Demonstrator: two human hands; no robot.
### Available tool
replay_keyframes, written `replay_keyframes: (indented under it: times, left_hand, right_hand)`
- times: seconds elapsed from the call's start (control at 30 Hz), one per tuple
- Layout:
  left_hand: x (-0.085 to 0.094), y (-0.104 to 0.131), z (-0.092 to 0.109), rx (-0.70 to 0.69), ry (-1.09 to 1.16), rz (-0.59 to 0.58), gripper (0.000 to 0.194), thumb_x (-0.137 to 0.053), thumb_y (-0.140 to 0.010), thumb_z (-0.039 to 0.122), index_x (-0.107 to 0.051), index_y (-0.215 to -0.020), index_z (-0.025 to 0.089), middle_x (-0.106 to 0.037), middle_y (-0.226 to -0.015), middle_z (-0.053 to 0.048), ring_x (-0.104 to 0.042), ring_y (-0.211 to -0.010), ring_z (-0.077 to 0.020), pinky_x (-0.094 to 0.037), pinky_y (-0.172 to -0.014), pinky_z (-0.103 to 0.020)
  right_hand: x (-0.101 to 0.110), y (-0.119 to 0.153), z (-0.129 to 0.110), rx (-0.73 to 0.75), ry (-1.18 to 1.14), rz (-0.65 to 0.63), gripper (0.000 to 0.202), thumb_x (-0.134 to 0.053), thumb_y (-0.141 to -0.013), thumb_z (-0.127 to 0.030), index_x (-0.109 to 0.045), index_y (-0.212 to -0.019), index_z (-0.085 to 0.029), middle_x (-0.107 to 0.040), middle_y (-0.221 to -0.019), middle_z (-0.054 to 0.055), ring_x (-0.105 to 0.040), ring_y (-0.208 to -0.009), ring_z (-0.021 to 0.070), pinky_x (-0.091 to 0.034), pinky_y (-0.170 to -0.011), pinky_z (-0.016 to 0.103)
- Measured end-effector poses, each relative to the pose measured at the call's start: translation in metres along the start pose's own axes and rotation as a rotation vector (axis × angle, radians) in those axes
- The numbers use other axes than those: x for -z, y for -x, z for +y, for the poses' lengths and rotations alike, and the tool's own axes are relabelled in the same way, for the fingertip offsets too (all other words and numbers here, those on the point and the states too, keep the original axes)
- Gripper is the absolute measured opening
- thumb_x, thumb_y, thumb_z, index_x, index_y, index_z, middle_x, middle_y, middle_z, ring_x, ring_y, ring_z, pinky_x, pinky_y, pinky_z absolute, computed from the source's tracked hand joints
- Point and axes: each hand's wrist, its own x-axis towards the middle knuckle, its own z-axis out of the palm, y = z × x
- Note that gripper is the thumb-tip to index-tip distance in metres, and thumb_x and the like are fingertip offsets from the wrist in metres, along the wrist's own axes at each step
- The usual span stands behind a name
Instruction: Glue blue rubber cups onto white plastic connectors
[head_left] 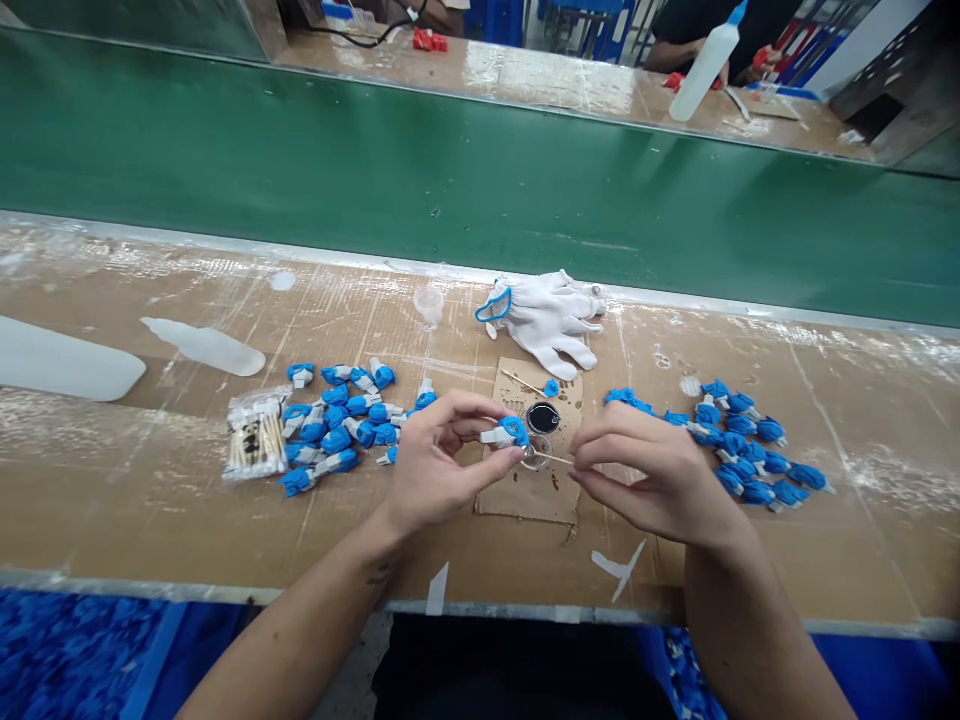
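Observation:
Between thumb and fingers, my left hand (446, 460) holds a small blue-and-white plastic part (506, 432). My right hand (649, 465) pinches a thin cotton swab (553, 457), its tip close to the part; whether they touch I cannot tell. Below them lies a piece of cardboard (525, 500) with dark stains. On it stand a small round cup of black liquid (543, 418) and a clear little cup (537, 455), partly behind the swab. Another stick (523, 382) and a small blue piece (551, 387) lie at the cardboard's far end.
Blue-and-white parts are heaped left (337, 415) and right (742, 450). A bag of cotton swabs (256, 435) lies beside the left heap. A white glove (547, 315) rests behind the cardboard. Beyond runs a green conveyor belt (450, 170), with a white bottle (706, 70) and other people across it.

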Motion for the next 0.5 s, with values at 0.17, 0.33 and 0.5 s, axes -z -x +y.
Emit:
replay_keyframes:
  times: [0.17,0.33,0.5]
  left_hand:
    - [0.004,-0.002,0.002,-0.029,0.000,-0.013,0.027,-0.087,-0.072,0.012,-0.073,-0.093,0.020,-0.083,-0.094,-0.006,-0.081,-0.080,-0.0197,-0.069,-0.072,-0.025]
    - [0.007,-0.002,0.004,0.010,0.000,-0.002,0.025,-0.088,-0.073,0.015,-0.073,-0.093,0.021,-0.083,-0.094,-0.005,-0.081,-0.080,-0.0202,-0.070,-0.072,-0.027]
    - [0.008,-0.002,0.003,0.020,0.017,0.029,0.027,-0.086,-0.073,0.011,-0.074,-0.094,0.023,-0.083,-0.091,-0.003,-0.081,-0.079,-0.0174,-0.068,-0.069,-0.022]
  right_hand:
    - [0.009,0.005,0.007,-0.074,0.041,-0.157,0.015,-0.068,-0.096,-0.022,-0.071,-0.111,-0.024,-0.072,-0.109,0.007,-0.068,-0.098,0.0196,-0.057,-0.079,0.034]
    - [0.061,0.042,0.028,-0.348,0.248,0.420,0.011,-0.069,-0.095,-0.026,-0.069,-0.085,-0.027,-0.066,-0.089,0.004,-0.065,-0.082,0.0204,-0.051,-0.068,0.037]
    - [0.052,0.039,0.038,-0.365,0.323,-0.057,0.012,-0.060,-0.098,-0.022,-0.070,-0.093,-0.024,-0.070,-0.100,0.007,-0.065,-0.094,0.0233,-0.054,-0.082,0.041]
